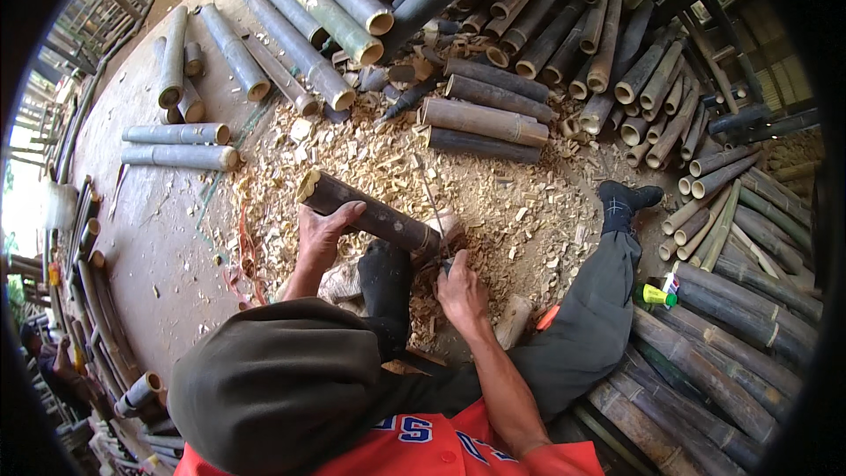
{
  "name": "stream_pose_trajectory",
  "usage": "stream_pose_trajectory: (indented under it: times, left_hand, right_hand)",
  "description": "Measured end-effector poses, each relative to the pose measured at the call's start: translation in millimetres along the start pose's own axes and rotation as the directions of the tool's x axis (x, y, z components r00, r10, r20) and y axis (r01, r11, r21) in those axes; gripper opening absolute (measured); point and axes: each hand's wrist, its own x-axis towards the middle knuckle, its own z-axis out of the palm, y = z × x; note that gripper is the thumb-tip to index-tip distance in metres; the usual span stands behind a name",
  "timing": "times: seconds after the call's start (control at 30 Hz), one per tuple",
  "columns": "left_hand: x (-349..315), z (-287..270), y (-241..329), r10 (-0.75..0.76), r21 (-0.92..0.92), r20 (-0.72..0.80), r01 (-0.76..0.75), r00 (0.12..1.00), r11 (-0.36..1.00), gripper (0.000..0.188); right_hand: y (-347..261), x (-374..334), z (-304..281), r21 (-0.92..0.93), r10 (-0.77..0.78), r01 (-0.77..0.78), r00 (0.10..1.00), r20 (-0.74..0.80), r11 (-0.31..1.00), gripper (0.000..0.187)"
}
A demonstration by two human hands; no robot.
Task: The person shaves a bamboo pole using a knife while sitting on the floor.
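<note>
A dark bamboo section [374, 216] lies slantwise in front of me, its pale cut end up at the left. My left hand [324, 231] is closed round it near that end, thumb on top. My right hand [463, 289] grips the dark handle of a long thin-bladed knife [434, 203]. The blade points away from me and passes beside the bamboo's lower right end. That end is close to a pale wooden block [448, 225], partly hidden; whether they touch I cannot tell. My bent left leg in a dark boot [385, 286] is just below the bamboo.
Pale wood chips [502, 203] cover the ground around me. Several cut bamboo sections [485, 121] lie ahead, with large stacks [608, 44] at the far right and right [705, 370]. A yellow-green bottle [656, 295] rests on the right stack. Longer poles [300, 35] lie at the far left.
</note>
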Motion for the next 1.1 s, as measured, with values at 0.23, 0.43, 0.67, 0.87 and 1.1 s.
stream_pose_trajectory:
  times: [0.23,0.43,0.67,0.87,1.1]
  left_hand:
    - [1.9,-16.8,-17.5,0.029,-0.127,-0.249,-0.063,0.968,0.99,0.042]
    - [0.9,-2.0,-0.4,0.089,-0.03,-0.079,-0.091,0.993,0.995,0.033]
    - [2.9,-18.4,-11.0,0.044,-0.02,-0.031,-0.044,0.999,0.999,0.039]
    - [-5.8,-15.2,-4.6,0.066,0.097,-0.064,-0.059,0.996,0.993,0.038]
    - [0.2,-31.5,-9.7,-0.035,0.065,0.039,0.033,0.999,0.997,0.052]
  right_hand:
    - [-51.6,-25.7,-68.2,0.329,-0.191,0.251,0.961,-0.202,0.911,0.038]
    - [-16.2,6.9,-23.9,0.083,-0.037,0.031,0.997,0.071,0.996,0.033]
    - [-51.3,-26.8,-59.2,0.299,-0.261,0.373,0.898,-0.353,0.879,0.032]
    - [-36.8,-6.6,-32.8,0.16,-0.049,0.049,0.999,-0.002,0.986,0.03]
    - [-27.8,-15.9,-21.9,0.245,-0.035,0.043,0.999,-0.034,0.968,0.037]
